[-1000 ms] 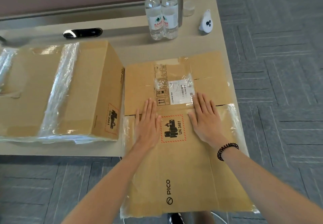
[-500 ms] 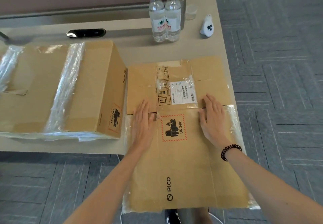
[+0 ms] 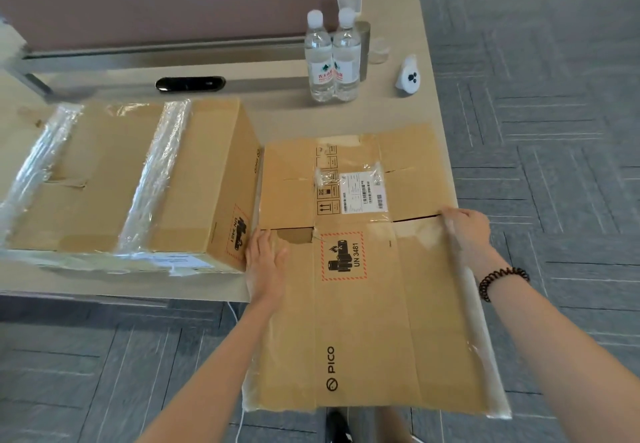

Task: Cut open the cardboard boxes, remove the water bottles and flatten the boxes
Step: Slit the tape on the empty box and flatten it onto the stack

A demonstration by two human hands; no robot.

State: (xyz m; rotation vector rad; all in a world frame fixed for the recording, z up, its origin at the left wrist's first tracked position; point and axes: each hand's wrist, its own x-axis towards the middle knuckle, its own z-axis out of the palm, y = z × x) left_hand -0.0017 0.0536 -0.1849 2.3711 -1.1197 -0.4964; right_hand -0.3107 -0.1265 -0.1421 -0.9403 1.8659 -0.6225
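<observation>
Flattened box [image 3: 363,321] reads PICO, UN 3481.

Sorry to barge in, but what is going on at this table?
A person is working on a flattened box that overhangs the near edge of the table. The left hand lies flat on its left side; the right hand grips its right edge. Two water bottles stand at the back, and a second box, wrapped in tape, stands beside it.
</observation>
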